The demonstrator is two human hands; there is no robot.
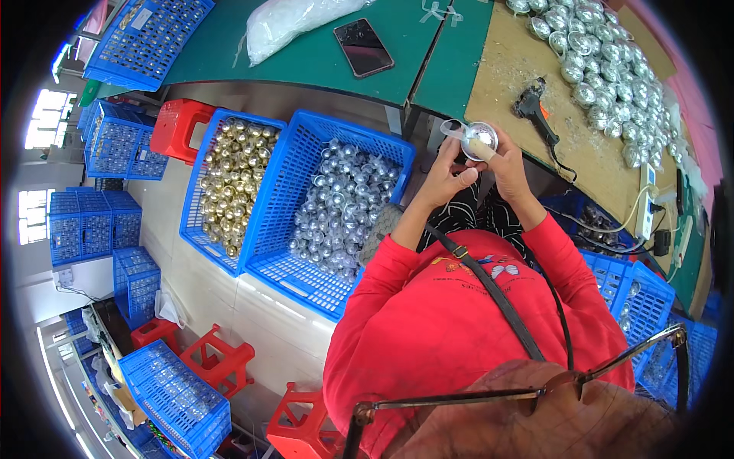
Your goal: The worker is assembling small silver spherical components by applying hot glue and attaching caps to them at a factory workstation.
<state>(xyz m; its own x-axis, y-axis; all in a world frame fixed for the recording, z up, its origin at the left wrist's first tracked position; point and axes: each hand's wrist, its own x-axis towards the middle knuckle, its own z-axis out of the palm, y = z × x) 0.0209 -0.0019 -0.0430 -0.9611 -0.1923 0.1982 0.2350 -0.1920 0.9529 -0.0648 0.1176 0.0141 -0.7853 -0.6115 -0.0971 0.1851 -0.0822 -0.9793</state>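
My left hand (pixel 446 177) and my right hand (pixel 508 165) come together at the table edge around a shiny silver ball (pixel 483 132), fingers closed on it from both sides. A clear, ring-like piece (pixel 453 128) sticks out at the ball's left, by my left fingertips. On the ball's near side presses my right thumb, its tip pale yellowish as if covered. My fingers hide the ball's underside. Just right of my hands a black and orange glue gun (pixel 533 112) lies on the brown board (pixel 497 84). Beyond it spreads a heap of similar silver balls (pixel 600 69).
Left of me stand a blue crate of silver balls (pixel 344 206) and another of gold balls (pixel 237 176). A phone (pixel 363 47) and a white plastic bag (pixel 294 27) lie on the green table. Cables run from a power strip (pixel 647 200) at right. Red stools (pixel 218 358) stand behind left.
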